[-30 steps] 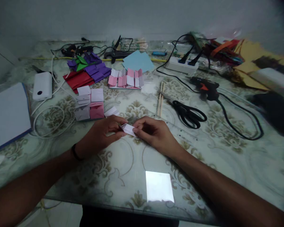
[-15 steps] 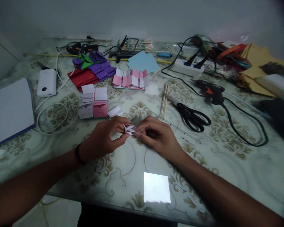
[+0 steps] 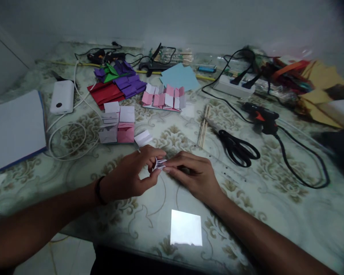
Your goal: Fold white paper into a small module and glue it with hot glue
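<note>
Between my two hands is a small folded piece of white paper (image 3: 159, 164), with creased flaps standing up. My left hand (image 3: 134, 170) pinches its left side between thumb and fingers. On the other side, the thumb and index finger of my right hand (image 3: 192, 172) grip its right edge. Just beyond my left hand lies another folded white paper piece (image 3: 143, 138). Beside that sits a block of grey, white and pink folded papers (image 3: 117, 124). A second pink and white folded block (image 3: 164, 97) lies farther back.
Black scissors (image 3: 236, 147), wooden sticks (image 3: 204, 126) and a clear ruler (image 3: 215, 157) lie to the right, near a glue gun (image 3: 262, 116). A power strip (image 3: 233, 87), purple folded papers (image 3: 129, 84) and light blue sheets (image 3: 179, 76) lie behind. On the left are a power bank (image 3: 62, 97) and a notebook (image 3: 14, 131).
The camera view has shifted and tilted slightly. Both hands still grip the folded white paper, whose flaps now stand a little more spread.
</note>
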A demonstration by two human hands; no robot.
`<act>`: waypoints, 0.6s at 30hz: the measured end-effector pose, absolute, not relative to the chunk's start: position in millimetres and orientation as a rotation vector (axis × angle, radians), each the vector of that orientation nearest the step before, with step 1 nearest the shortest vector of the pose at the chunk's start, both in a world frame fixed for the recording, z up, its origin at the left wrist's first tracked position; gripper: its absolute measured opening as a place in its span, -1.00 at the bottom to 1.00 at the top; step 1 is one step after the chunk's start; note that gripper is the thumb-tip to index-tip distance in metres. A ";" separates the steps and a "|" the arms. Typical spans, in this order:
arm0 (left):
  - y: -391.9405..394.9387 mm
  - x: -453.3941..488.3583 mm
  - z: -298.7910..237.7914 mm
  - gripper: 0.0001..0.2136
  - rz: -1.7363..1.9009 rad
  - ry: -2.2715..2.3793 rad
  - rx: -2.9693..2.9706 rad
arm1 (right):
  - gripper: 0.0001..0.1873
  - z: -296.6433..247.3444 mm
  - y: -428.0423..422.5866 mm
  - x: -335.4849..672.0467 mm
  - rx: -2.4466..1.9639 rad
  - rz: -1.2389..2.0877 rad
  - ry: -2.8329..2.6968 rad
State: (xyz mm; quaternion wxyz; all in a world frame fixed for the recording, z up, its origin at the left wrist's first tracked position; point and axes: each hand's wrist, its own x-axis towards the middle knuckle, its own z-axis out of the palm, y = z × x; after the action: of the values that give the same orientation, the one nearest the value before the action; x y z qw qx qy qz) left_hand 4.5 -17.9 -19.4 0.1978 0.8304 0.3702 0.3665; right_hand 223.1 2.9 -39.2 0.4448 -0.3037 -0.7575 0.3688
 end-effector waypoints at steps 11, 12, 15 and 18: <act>-21.4 4.9 -16.6 -0.66 0.980 1.065 2.306 | -0.84 -32.1 -7.7 216.8 -0.806 0.841 -1.897; -21.8 5.2 -16.5 -0.67 0.964 1.071 2.302 | -0.84 -31.8 -7.9 216.7 -0.815 0.829 -1.908; -22.3 6.1 -17.6 -0.72 0.924 1.082 2.279 | -0.82 -31.9 -8.8 216.9 -0.847 0.798 -1.941; -21.7 6.4 -18.6 -0.78 0.947 1.055 2.247 | -0.79 -32.9 -9.9 217.4 -0.861 0.771 -1.955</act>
State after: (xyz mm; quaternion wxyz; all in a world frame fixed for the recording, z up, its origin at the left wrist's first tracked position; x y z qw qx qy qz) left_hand 6.4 -21.7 -18.6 0.2400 0.8210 0.3856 0.3460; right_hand 217.4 -9.9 -32.9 0.4215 -0.3438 -0.7805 0.3080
